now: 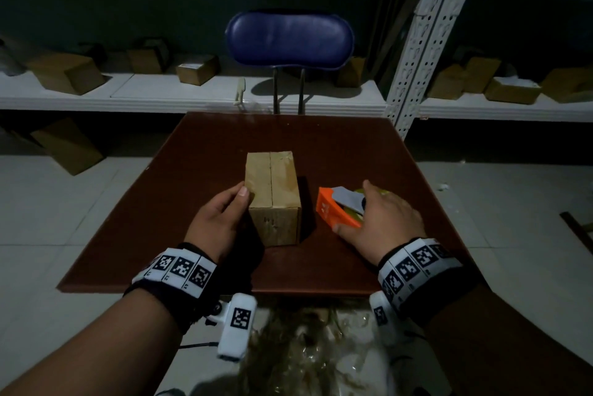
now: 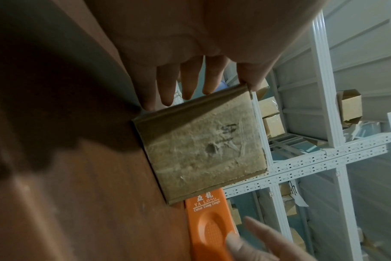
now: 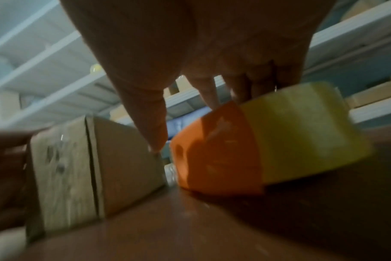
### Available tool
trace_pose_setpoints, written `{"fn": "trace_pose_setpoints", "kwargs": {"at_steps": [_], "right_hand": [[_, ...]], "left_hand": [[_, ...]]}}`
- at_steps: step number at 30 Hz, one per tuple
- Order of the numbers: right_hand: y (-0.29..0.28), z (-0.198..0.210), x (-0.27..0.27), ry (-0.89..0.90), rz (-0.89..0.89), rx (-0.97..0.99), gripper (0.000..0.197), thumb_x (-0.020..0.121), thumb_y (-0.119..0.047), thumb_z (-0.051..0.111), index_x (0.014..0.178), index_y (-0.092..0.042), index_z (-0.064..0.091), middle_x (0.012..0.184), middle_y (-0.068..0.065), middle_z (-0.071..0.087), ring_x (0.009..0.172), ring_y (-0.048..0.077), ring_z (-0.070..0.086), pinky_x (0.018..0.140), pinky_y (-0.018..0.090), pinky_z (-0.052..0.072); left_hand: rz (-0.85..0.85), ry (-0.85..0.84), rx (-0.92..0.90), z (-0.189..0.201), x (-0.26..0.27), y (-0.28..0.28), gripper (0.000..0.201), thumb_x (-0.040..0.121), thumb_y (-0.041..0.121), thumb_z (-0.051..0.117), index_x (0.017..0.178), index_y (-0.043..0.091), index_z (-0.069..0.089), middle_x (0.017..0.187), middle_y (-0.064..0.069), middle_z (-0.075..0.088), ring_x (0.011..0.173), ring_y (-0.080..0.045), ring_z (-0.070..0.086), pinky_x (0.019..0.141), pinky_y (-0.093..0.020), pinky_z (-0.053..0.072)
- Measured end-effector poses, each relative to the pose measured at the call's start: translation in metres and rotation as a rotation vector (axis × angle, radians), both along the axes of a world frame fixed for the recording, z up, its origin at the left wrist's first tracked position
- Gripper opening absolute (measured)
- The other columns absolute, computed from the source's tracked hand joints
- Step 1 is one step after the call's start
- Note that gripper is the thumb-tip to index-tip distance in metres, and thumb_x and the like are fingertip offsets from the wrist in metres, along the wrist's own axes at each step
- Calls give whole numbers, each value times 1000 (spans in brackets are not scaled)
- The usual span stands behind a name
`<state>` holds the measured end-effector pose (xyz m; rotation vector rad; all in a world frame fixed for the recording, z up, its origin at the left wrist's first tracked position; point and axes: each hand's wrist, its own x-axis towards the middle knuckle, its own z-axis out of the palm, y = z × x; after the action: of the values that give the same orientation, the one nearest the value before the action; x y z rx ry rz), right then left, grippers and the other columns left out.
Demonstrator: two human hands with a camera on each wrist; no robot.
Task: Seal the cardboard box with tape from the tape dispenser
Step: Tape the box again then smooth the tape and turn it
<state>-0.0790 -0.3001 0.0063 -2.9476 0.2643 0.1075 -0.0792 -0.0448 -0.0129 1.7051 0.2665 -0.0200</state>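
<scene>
A small closed cardboard box [image 1: 272, 196] stands mid-table with its top seam running away from me; it also shows in the wrist views [image 2: 203, 146] [image 3: 89, 167]. My left hand [image 1: 221, 219] lies flat against the box's left side, fingers [image 2: 165, 88] straight and thumb on the top edge. An orange tape dispenser [image 1: 333, 209] [image 2: 208, 229] with a yellowish tape roll [image 3: 301, 132] lies just right of the box. My right hand [image 1: 382, 216] is spread over it, fingers [image 3: 210, 91] touching the roll and thumb at its near side. The right wrist view is blurred.
The brown table [image 1: 192, 203] is small, with tiled floor on both sides. A blue chair [image 1: 288, 39] stands behind it. White metal shelves [image 1: 192, 94] with cardboard boxes line the back. A heap of crumpled plastic [image 1: 305, 347] lies below the table's near edge.
</scene>
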Motion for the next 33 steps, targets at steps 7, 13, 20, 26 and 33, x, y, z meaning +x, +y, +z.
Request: {"fn": "trace_pose_setpoints", "kwargs": {"at_steps": [7,13,20,26,33], "right_hand": [[6,-5,-1,66,102,-162,93,91,-64,54,162,-21,12,123,1,70,117,26,64,121,49,22],[4,1,-5,-104,92,-28,73,98,-44,56,158,-17,25,131,8,66,125,32,58,124,46,19],[-11,31,-16,-545,86,459,64,87,-62,58,142,-28,58,123,-2,71,105,14,67,95,29,51],[-2,38,-34,-604,270,842,54,74,-66,77,117,-34,73,106,-29,68,97,-14,65,79,3,46],[3,33,-40,-491,446,863,59,71,-64,76,121,-33,72,114,-22,71,102,-8,68,82,7,49]], "left_hand": [[-16,4,-28,2,0,-5,39,96,42,55,131,26,63,124,3,67,113,-17,62,84,-26,45],[135,-72,-56,11,1,10,60,63,86,59,104,42,69,117,10,69,113,-13,62,102,-46,45],[183,-387,-15,34,-4,10,27,95,35,59,116,20,65,111,4,67,107,-20,64,78,-33,54],[-57,-308,-348,48,-22,-14,42,89,41,59,116,10,64,116,-18,68,88,-23,60,65,-27,49],[-258,-246,-364,53,-38,-22,61,86,47,64,126,1,61,121,-33,61,105,-51,59,89,-52,48]]}}
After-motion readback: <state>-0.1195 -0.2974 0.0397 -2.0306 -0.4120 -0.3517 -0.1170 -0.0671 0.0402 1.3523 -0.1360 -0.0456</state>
